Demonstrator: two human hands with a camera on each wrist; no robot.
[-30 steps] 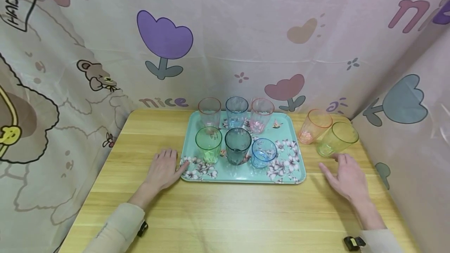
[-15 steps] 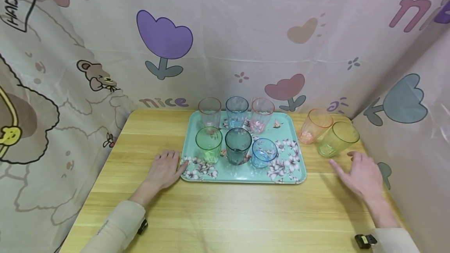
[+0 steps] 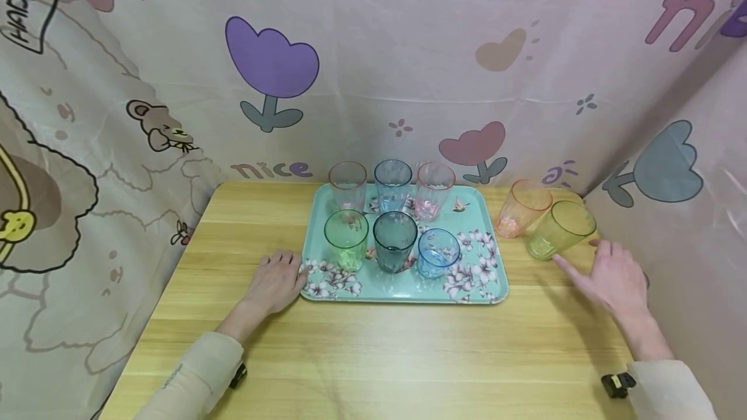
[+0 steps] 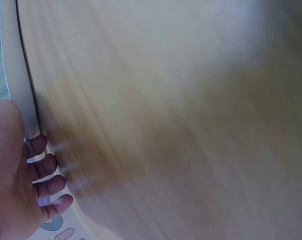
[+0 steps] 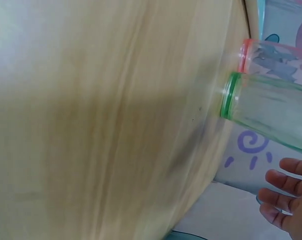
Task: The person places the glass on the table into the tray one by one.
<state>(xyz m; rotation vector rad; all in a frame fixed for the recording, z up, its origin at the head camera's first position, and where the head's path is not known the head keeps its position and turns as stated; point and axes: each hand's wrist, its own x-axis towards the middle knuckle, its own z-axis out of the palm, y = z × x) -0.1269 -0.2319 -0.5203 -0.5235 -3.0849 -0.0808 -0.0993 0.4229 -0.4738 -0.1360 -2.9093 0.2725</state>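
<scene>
My left hand [image 3: 272, 282] rests on the table beside the left edge of a mint floral tray [image 3: 373, 290], its thumb at the tray's rim. On the right, my right hand [image 3: 617, 277] reaches toward a yellow-green glass [image 3: 559, 232], thumb and fingers spread. The right wrist view shows a gap between the fingers [image 5: 283, 182] and this glass [image 5: 270, 110]; neither hand grips anything. Just behind it stands an orange-rimmed glass [image 3: 521, 211]. On the tray's front row are a green glass [image 3: 347, 242], a dark grey glass [image 3: 395, 244] and a short blue glass [image 3: 438, 255].
At the tray's back stand a pale pink-rimmed glass [image 3: 348, 186], a blue glass [image 3: 393, 186] and a pink glass [image 3: 433, 192]. The wooden table [image 3: 408, 355] extends toward me. A printed curtain [image 3: 373, 50] closes off the back and sides.
My right hand has moved rightward and then forward, toward the right side of the yellow-green glass. My left hand stays almost still; the glasses and tray have not moved.
</scene>
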